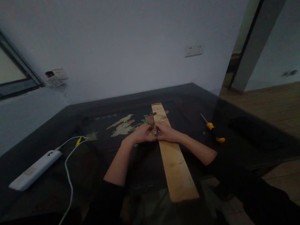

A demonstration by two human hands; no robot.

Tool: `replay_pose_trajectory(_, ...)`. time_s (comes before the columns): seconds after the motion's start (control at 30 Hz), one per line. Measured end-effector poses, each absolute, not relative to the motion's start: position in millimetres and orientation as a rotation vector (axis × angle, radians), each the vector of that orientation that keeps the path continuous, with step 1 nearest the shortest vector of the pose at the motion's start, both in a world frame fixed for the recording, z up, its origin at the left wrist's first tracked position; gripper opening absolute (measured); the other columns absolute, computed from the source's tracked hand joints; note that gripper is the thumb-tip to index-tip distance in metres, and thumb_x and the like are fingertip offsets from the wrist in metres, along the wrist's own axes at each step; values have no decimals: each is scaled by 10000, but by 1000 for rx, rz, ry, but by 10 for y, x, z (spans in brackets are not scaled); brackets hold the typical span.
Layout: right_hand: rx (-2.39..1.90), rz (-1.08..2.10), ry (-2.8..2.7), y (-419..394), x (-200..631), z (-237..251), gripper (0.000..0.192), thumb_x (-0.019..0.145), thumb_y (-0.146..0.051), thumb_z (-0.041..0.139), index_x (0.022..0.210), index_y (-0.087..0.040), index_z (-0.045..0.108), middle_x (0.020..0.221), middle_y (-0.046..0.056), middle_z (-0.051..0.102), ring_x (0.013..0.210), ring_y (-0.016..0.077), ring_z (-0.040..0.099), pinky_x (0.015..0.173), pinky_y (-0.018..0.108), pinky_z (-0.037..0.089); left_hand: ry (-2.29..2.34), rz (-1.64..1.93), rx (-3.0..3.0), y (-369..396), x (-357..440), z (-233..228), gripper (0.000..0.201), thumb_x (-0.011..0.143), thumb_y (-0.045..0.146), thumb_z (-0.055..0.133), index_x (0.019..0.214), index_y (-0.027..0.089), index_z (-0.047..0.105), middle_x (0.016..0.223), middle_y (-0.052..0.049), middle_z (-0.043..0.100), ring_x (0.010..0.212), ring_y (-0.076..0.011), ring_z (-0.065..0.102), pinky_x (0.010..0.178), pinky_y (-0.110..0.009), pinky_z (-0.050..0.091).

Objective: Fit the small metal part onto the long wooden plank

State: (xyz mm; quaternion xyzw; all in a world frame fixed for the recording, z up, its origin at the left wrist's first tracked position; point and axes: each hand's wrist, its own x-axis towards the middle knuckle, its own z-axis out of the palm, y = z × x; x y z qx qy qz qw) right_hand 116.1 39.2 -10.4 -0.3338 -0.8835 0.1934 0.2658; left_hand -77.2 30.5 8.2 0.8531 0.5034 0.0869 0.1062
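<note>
A long pale wooden board (177, 165) lies lengthwise on the dark table, its near end jutting past the front edge. My left hand (143, 133) is at the board's left side, fingers bent and closed on a small silvery metal piece (154, 131). From the other side, my right hand (167, 132) rests over the board and pinches the same piece. Its exact kind is too small and dim to make out, and the fingertips partly cover it. Right of the board lies a screwdriver (211, 127) with a yellow and black handle.
On the left of the dark glossy table (136, 168) lies a white power strip (36, 170), its white cable (68, 176) running off the front edge. A yellow tag (78, 141) hangs on the cable. Behind the table stands a wall with a socket (193, 50).
</note>
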Motion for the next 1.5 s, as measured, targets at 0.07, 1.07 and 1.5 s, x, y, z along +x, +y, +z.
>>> replay_pose_trajectory(0.07, -911, 505, -2405, 379, 1157, -87, 293, 670, -161, 665, 817, -214, 417, 867, 27, 472, 874, 204, 427, 773, 307, 346, 1476, 261, 2539, 314, -776, 69, 471, 689, 459, 705, 1055, 178, 611, 1073, -95, 648, 1069, -287, 584, 903, -373, 452)
replay_pose_trajectory(1.07, -787, 552, -2452, 442, 1205, -126, 249, 692, -161, 642, 864, -206, 468, 944, 49, 542, 935, 212, 471, 831, 325, 371, 1424, 211, 2541, 333, -844, 36, 491, 691, 480, 713, 1079, 184, 655, 1099, -85, 602, 1028, -242, 589, 888, -300, 456)
replay_pose_trajectory(1.5, -695, 569, -2345, 477, 1176, -188, 201, 783, -232, 640, 860, -209, 456, 937, 48, 519, 912, 206, 476, 831, 326, 380, 1478, 164, 2541, 330, -904, 84, 628, 673, 557, 719, 1171, 185, 633, 1181, -107, 593, 1103, -273, 573, 937, -319, 436)
